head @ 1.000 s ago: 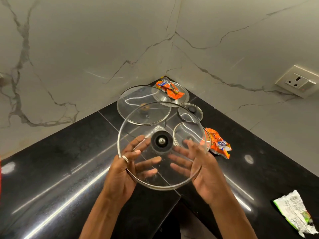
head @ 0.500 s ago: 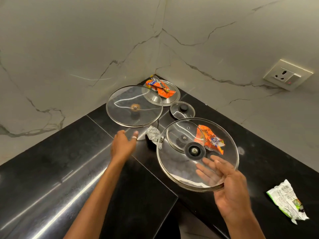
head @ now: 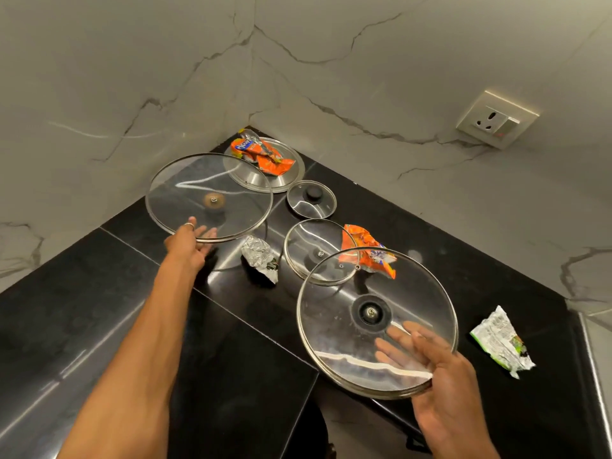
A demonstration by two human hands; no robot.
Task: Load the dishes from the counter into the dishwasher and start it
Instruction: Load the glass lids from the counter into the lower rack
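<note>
My right hand (head: pixel 453 392) holds a large glass lid with a black knob (head: pixel 347 326) by its near rim, above the black counter (head: pixel 82 309); my fingers show through the glass from below. My left hand (head: pixel 188 241) reaches to the back left and pinches the near rim of a second large glass lid with a brown knob (head: pixel 198 187), thumb on top, fingers beneath. A medium glass lid (head: pixel 308 246), a small glass lid (head: pixel 306 207) and a steel lid (head: pixel 284 180) lie on the counter between them. No dishwasher is in view.
Orange wrappers lie on the steel lid (head: pixel 265 154) and beside the medium lid (head: pixel 367 250). Crumpled foil (head: pixel 260 260) sits mid-counter, and a green-white wrapper (head: pixel 500 342) lies at the right. Marble walls meet in the corner behind; a wall socket (head: pixel 496 119) is at the upper right.
My left hand let go of the black-knob lid and reached to the brown-knob lid's rim. My right hand carried the black-knob lid to the right and nearer.
</note>
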